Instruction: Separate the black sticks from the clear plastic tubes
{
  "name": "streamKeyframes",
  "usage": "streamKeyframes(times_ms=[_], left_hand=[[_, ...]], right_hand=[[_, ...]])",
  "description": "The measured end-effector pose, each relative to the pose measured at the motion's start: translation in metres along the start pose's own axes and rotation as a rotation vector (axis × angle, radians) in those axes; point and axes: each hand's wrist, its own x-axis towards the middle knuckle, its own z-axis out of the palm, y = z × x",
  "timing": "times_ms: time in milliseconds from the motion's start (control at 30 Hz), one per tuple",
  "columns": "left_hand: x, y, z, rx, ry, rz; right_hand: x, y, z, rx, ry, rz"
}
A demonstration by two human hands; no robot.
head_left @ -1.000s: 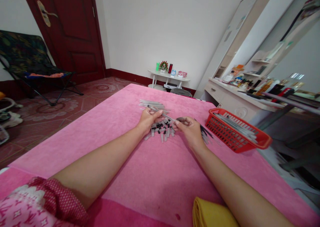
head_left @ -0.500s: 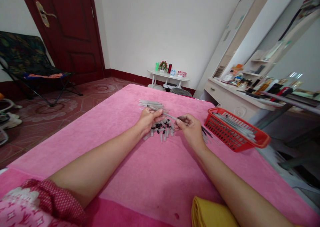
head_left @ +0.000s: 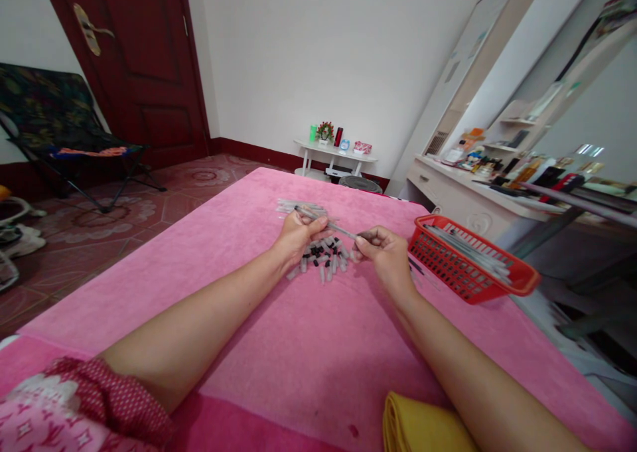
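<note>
A slim grey pen (head_left: pixel 343 231) is stretched between my two hands above the pink cloth. My left hand (head_left: pixel 298 236) pinches its left part between thumb and fingers. At its right end, the thumb and fingers of my right hand (head_left: pixel 384 247) close on it; the tip there is covered. Below the pen lies a heap of small clear and black pen caps (head_left: pixel 328 261). Behind my left hand rests a bundle of translucent pen barrels (head_left: pixel 291 205). Some thin dark sticks (head_left: pixel 417 266) lie just right of my right hand, partly hidden by it.
A red plastic basket (head_left: pixel 442 266) holding several grey pens (head_left: pixel 470 253) stands on the right side of the pink-covered table (head_left: pixel 199 286). Folded yellow cloth (head_left: pixel 423 425) lies at the near edge. A cluttered dresser (head_left: pixel 448 186) is beyond the basket.
Both hands have shifted very slightly to the right, the pen still held between them. The caps, barrels and basket look the same.
</note>
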Motion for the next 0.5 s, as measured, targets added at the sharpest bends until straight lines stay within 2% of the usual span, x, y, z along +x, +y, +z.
streamKeyframes(times_ms=[267, 500], left_hand=[[-0.002, 0.002, 0.000, 0.033, -0.028, 0.045], [-0.004, 0.010, 0.000, 0.104, -0.104, 0.076]], right_hand=[[0.001, 0.005, 0.000, 0.175, -0.041, 0.173], [0.009, 0.010, -0.010, 0.199, -0.267, 0.362]])
